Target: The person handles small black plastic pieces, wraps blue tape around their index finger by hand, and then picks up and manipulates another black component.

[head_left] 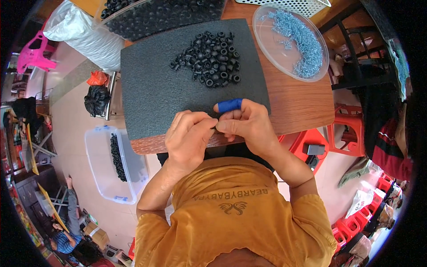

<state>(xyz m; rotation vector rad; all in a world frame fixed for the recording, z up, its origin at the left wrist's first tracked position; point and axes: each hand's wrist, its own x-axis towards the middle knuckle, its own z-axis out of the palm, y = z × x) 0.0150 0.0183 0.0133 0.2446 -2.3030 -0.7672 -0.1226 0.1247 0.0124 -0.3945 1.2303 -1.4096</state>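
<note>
My left hand (187, 137) and my right hand (252, 129) meet at the near edge of a dark grey mat (151, 89). Thumb and fingers of both are pinched together, tip to tip. Whatever sits between them is too small and too covered to make out. A blue wrap (230, 105) covers the index finger of my right hand, which points left above the pinch. Beyond the hands, a pile of small black ring-ended parts (218, 58) lies on the mat. To the right, a round see-through lid (275, 55) holds many tiny light-blue pieces (307, 49).
A see-through bin of black parts (169, 20) stands at the table's far edge, beside a white sack (84, 38). A white perforated basket (293, 3) is at far right. On the floor at left lies a plastic box (100, 169); red stools (347, 129) stand at right.
</note>
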